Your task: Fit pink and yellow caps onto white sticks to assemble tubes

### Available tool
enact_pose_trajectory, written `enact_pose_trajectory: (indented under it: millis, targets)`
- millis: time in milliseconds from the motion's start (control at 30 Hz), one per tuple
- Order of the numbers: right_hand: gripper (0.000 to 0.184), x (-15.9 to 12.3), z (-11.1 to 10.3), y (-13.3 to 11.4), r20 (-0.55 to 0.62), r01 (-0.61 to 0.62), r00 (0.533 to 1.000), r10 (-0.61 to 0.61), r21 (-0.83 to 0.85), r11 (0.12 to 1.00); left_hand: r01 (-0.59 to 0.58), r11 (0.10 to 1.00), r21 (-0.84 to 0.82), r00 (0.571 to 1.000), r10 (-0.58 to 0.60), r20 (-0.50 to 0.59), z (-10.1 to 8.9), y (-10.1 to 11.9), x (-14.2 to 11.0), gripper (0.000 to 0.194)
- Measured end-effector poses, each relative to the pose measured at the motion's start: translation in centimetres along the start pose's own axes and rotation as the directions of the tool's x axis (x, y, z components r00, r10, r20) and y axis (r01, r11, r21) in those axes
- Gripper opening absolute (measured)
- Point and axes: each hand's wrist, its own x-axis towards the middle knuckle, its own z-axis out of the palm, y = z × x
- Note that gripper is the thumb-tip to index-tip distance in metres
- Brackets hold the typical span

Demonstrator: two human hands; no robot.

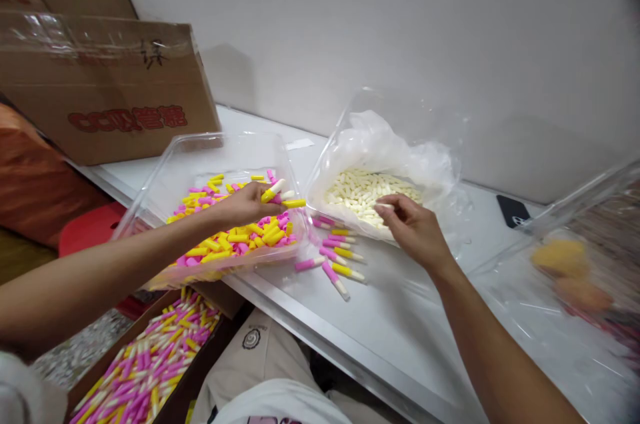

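My left hand (250, 205) is closed on several small tubes, yellow (294, 203) and yellow with white ends, above a clear bin (173, 144) of loose yellow and pink caps (227, 237). My right hand (413, 227) pinches one white stick-like piece (384, 206) at the front of another clear bin (320, 174). That bin is lined with a plastic bag (373, 137) and holds many white pieces (357, 191). Between the bins, several pink or yellow tubes with white ends (345, 271) lie loose on the white table (320, 324).
Below the table's left edge stands an open carton (230, 297) full of capped tubes (150, 371). Cardboard boxes (115, 91) stand at the back left, near a red stool (90, 227). A phone (513, 211) lies at the right, behind a clear container (550, 317).
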Motion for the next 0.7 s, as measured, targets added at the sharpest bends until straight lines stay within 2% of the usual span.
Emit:
enact_pose_trajectory:
  millis: [100, 200, 300, 400, 500, 700]
  targets:
    - [0.023, -2.6, 1.2, -3.4, 0.074, -0.01, 0.997, -0.019, 0.365, 0.931, -0.016, 0.984, -0.179, 0.996, 0.031, 0.086, 1.7, 1.2, -1.1, 0.027]
    - [0.02, -4.2, 2.1, -5.2, 0.123, -0.031, 0.992, -0.036, 0.501, 0.865, -0.029, 0.954, -0.299, 0.983, 0.081, 0.162, 3.7, 2.0, -2.2, 0.027]
    - [0.018, -4.8, 2.3, -5.6, 0.147, -0.058, 0.989, -0.026, 0.542, 0.838, 0.006, 0.9, -0.435, 0.973, 0.095, 0.21, 5.4, 2.3, -2.9, 0.026]
    - [0.018, -5.3, 2.1, -5.4, 0.152, -0.083, 0.988, -0.003, 0.555, 0.828, 0.06, 0.792, -0.608, 0.968, 0.103, 0.229, 6.9, 2.3, -3.2, 0.032]
    - [0.02, -5.9, 2.1, -5.3, 0.147, -0.065, 0.989, -0.019, 0.544, 0.837, 0.099, 0.715, -0.692, 0.964, 0.104, 0.245, 8.6, 2.3, -3.6, 0.037]
    - [0.017, -6.9, 2.0, -4.7, 0.125, 0.004, 0.99, -0.07, 0.465, 0.885, 0.015, 0.653, -0.757, 0.972, 0.169, 0.165, 11.5, 2.0, -4.2, 0.037]
